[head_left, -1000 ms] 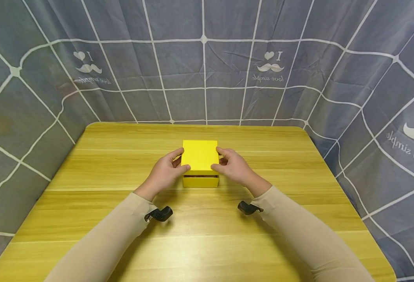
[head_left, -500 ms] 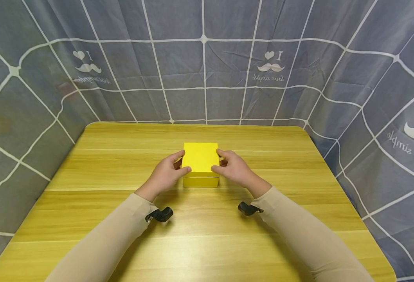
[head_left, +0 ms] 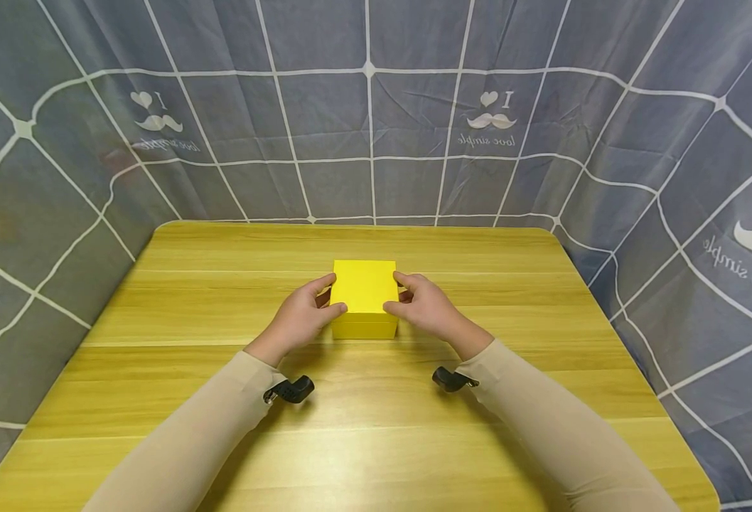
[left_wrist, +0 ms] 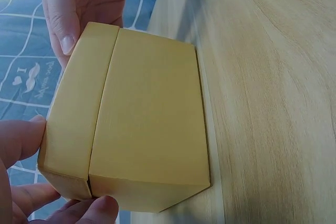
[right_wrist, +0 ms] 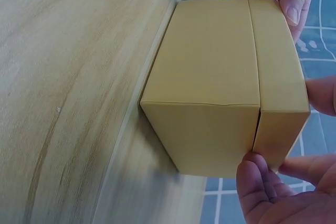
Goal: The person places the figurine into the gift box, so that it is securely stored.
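A yellow lid [head_left: 364, 286] sits on a yellow box [head_left: 364, 331] near the middle of the table, with only a thin seam between them. My left hand [head_left: 301, 313] holds the lid's left side, thumb at the near corner. On the opposite side my right hand [head_left: 428, 306] grips the lid the same way. In the left wrist view, fingertips [left_wrist: 107, 208] lie at the seam under the lid's edge. The right wrist view shows fingers [right_wrist: 252, 182] at that seam too. The box's contents are hidden.
The wooden table [head_left: 376, 441] extends around the box on every side. A grey curtain [head_left: 325, 121] with white lines hangs behind and beside the table. Small black devices [head_left: 293, 389] stick out from both sleeve cuffs.
The lid has come down onto the box. The dark gap at the front has closed to a thin seam. Both hands have kept hold and barely shifted.
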Demonstrator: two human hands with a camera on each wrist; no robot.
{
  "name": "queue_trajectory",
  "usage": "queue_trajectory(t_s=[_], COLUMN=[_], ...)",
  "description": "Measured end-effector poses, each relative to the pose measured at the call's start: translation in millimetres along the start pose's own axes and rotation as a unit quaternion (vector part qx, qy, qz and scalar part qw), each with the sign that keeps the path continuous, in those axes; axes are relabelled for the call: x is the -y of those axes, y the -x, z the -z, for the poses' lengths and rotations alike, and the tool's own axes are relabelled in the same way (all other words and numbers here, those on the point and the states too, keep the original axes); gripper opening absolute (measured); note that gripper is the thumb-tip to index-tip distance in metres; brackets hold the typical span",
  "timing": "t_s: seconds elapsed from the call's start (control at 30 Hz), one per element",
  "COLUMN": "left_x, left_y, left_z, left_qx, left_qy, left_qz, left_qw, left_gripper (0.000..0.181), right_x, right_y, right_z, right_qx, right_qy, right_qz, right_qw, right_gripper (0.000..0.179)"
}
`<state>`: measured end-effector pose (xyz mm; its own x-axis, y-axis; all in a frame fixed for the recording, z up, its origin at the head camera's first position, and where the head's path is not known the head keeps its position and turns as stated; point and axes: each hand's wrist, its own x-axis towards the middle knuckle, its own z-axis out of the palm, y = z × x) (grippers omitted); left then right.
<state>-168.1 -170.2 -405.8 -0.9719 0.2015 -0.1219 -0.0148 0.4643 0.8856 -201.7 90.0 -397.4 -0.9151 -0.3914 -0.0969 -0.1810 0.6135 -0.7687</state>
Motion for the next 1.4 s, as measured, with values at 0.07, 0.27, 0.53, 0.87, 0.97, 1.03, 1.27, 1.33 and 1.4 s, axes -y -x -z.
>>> queue_trajectory(t_s=[0.07, 0.27, 0.53, 0.87, 0.97, 1.03, 1.27, 1.33, 1.4], left_x=[-0.6, 1.4, 7.9, 12.0, 12.8, 13.1, 12.8, 12.9, 12.9], left_y=[1.2, 1.7, -0.3, -0.8, -1.0, -0.8, 0.5, 0.9, 1.4], left_z=[0.1, -1.5, -5.1, -8.8, -10.2, -10.8, -11.7, -11.9, -12.3], left_qx=[0.001, 0.003, 0.008, 0.007, 0.009, 0.011, 0.011, 0.013, 0.014], left_qy=[-0.001, -0.002, -0.004, -0.014, -0.021, -0.028, -0.046, -0.055, -0.062], left_qz=[-0.001, 0.003, 0.008, -0.001, -0.002, -0.003, 0.002, 0.004, 0.006], left_qw=[1.0, 1.0, 0.9999, 0.9999, 0.9997, 0.9995, 0.9989, 0.9984, 0.998], left_gripper=[0.075, 0.076, 0.075, 0.075, 0.076, 0.076, 0.077, 0.078, 0.078], right_x=[-0.8, -3.7, -5.3, -10.7, -11.3, -10.3, -8.6, -9.6, -10.8], right_y=[-0.1, 0.1, 0.2, -2.4, -2.2, -1.3, -0.4, -1.3, -2.0], right_z=[-0.1, -1.6, -4.1, -5.9, -6.7, -6.9, -6.3, -5.8, -5.3], right_qx=[0.002, 0.006, 0.017, 0.034, 0.035, 0.036, 0.046, 0.05, 0.053], right_qy=[0.001, 0.002, 0.007, 0.03, 0.039, 0.042, 0.061, 0.065, 0.065], right_qz=[0.001, 0.002, -0.004, 0.004, 0.001, -0.002, -0.001, -0.001, -0.001], right_qw=[1.0, 1.0, 0.9998, 0.999, 0.9986, 0.9985, 0.9971, 0.9966, 0.9965], right_gripper=[0.079, 0.079, 0.081, 0.082, 0.083, 0.083, 0.083, 0.082, 0.082])
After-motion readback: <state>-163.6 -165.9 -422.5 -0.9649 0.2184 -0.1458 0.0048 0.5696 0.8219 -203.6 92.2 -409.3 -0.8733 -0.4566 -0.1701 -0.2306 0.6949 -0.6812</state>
